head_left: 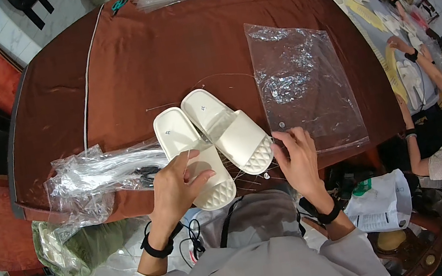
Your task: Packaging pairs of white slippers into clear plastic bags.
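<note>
The left hand (173,187) curls its fingers and thumb round the strap of one white slipper (193,163) at the near edge of the brown table (147,56). Its palm hides part of the strap. The right hand (298,161) pinches the near corner of a clear plastic bag (303,82). A second slipper (228,130) touches the first. Thin threads near the toes are hard to see.
</note>
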Demonstrator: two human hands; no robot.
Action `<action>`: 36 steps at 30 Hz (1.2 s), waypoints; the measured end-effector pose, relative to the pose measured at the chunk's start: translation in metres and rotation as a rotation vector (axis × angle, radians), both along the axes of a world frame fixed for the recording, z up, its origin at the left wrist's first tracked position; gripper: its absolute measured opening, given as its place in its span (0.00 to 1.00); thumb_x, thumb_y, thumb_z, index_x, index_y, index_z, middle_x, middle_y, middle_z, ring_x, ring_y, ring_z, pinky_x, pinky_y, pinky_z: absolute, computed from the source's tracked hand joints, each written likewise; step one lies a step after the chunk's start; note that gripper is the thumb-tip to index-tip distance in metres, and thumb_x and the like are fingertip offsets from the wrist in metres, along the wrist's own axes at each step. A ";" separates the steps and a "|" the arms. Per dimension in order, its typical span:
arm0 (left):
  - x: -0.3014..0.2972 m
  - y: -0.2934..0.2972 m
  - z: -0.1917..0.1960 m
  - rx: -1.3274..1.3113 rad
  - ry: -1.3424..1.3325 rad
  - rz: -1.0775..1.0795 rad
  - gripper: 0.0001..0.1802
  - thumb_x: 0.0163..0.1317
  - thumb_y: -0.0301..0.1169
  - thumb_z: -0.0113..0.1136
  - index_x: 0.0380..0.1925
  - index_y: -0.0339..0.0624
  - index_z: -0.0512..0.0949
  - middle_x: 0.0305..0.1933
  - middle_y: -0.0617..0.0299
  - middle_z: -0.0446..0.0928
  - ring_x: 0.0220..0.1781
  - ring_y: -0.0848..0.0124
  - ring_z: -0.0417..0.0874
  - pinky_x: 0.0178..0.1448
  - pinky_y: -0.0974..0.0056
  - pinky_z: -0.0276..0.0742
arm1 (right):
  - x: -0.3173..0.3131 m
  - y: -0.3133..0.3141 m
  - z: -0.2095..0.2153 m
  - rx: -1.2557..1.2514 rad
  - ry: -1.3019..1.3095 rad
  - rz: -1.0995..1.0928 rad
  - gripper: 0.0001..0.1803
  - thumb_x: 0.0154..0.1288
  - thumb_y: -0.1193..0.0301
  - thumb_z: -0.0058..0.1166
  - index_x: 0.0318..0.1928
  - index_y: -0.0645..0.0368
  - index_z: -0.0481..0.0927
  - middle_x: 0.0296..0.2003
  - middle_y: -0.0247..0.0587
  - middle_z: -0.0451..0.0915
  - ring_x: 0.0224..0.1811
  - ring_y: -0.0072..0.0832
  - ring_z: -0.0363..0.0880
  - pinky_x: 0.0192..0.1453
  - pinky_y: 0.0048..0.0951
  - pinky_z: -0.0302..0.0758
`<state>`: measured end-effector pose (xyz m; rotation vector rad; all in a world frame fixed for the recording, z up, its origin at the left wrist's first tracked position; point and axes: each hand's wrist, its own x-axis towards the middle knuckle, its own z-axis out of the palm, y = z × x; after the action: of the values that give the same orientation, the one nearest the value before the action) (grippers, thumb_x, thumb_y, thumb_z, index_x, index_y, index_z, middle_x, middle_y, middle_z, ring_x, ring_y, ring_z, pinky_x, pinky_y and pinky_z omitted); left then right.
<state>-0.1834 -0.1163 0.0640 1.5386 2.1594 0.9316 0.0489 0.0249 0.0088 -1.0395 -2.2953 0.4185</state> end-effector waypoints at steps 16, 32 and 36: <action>0.000 -0.002 -0.014 -0.047 0.031 0.049 0.29 0.46 0.39 0.78 0.47 0.39 0.81 0.21 0.60 0.69 0.20 0.65 0.71 0.27 0.61 0.70 | -0.009 0.014 -0.015 -0.001 0.031 0.019 0.07 0.61 0.74 0.61 0.40 0.58 0.79 0.35 0.43 0.73 0.40 0.44 0.75 0.43 0.44 0.69; 0.074 0.014 -0.037 0.252 -0.031 -0.165 0.12 0.60 0.26 0.66 0.44 0.40 0.82 0.43 0.59 0.78 0.32 0.58 0.84 0.32 0.57 0.80 | 0.010 -0.023 0.010 -0.011 0.096 0.293 0.13 0.52 0.79 0.64 0.37 0.56 0.76 0.37 0.40 0.72 0.38 0.42 0.73 0.41 0.40 0.69; 0.080 0.022 -0.044 0.248 -0.060 -0.275 0.10 0.61 0.25 0.63 0.43 0.38 0.80 0.45 0.57 0.78 0.33 0.56 0.83 0.32 0.57 0.80 | 0.014 -0.029 0.006 0.002 0.124 0.313 0.14 0.51 0.78 0.65 0.38 0.56 0.76 0.37 0.39 0.73 0.39 0.40 0.74 0.42 0.39 0.69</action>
<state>-0.1036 -0.0938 0.0198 1.8392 1.7842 1.1639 0.0631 -0.0038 0.0150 -0.6326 -2.3483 0.5881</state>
